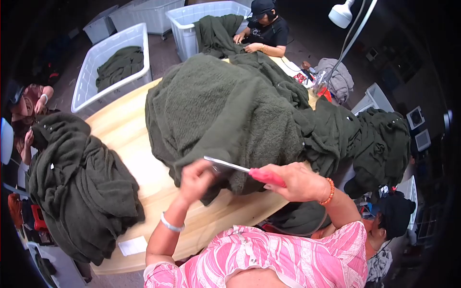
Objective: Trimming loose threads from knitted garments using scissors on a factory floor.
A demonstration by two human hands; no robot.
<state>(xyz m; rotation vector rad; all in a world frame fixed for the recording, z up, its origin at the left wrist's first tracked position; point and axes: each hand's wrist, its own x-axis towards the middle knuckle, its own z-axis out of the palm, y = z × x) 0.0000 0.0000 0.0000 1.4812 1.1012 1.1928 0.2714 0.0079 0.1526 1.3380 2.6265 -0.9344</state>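
Note:
In front of me a large heap of dark green fleece cloth [201, 103] rises from the wooden table. My right hand [297, 182], an orange bead bracelet at its wrist, is wrapped around the handle of a tool with a pink-red handle and a thin metal blade [229, 165]. The blade points left across the near side of the heap, its tip close to my left hand [196, 181]. That hand is closed and slightly blurred by motion, with its fingers at the near edge of the cloth. A pale bangle circles my left wrist.
More dark green cloth [81, 187] lies piled on the table's left, beside a white paper [132, 246]. Bins [113, 93] stand behind. A person [269, 31] handles cloth across the table; others sit at left and right. A lamp [341, 15] hangs at the upper right.

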